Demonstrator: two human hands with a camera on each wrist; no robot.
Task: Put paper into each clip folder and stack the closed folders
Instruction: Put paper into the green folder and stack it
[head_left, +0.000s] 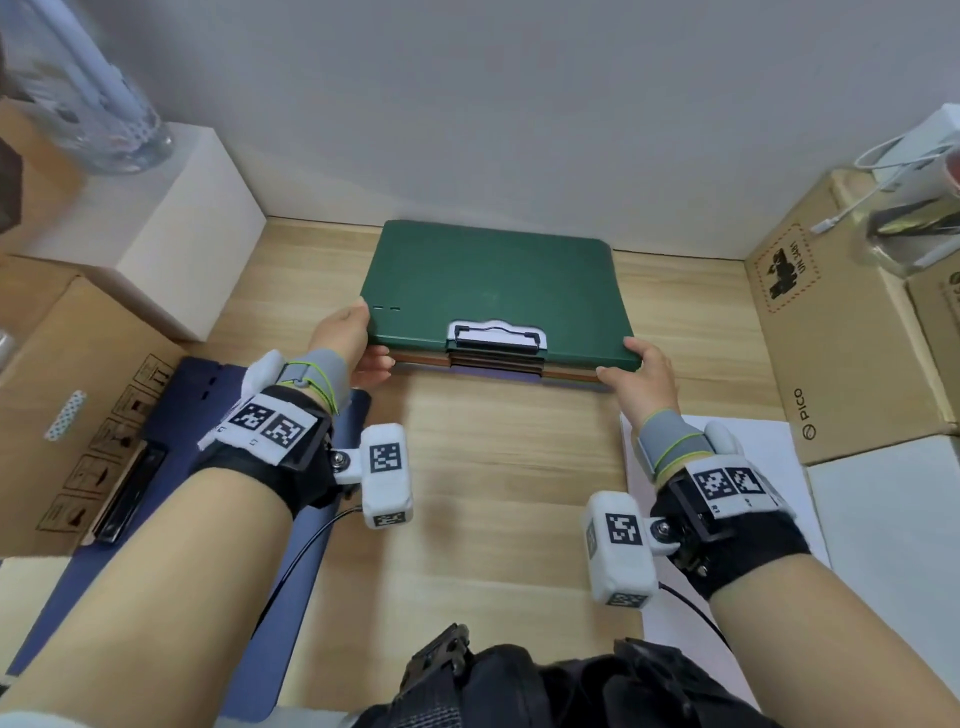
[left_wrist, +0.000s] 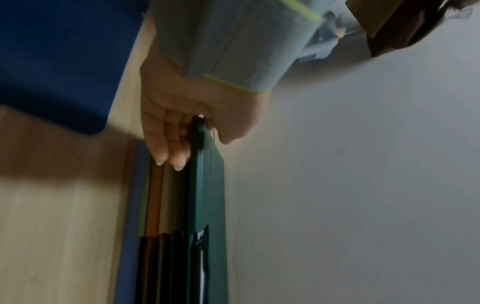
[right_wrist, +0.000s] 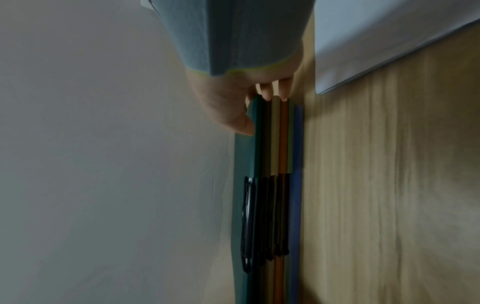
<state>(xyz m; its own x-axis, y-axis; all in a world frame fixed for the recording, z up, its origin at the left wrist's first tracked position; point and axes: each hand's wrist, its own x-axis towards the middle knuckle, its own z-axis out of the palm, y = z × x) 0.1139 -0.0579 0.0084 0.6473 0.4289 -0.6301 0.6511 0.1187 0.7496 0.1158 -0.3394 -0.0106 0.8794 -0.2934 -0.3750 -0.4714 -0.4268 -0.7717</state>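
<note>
We're at the stacking step: the green folder (head_left: 493, 283) sits on top of the pile of closed folders (head_left: 493, 370) at the back of the counter (head_left: 519, 467), our left hand (head_left: 345, 338) and right hand (head_left: 636, 376) each with a grip pinching a near corner. Next we likely let it settle square on the pile, then reach for the blue folder (head_left: 208, 415) on our left. On the right, a cardboard box (head_left: 841, 338) reads PICO
</note>
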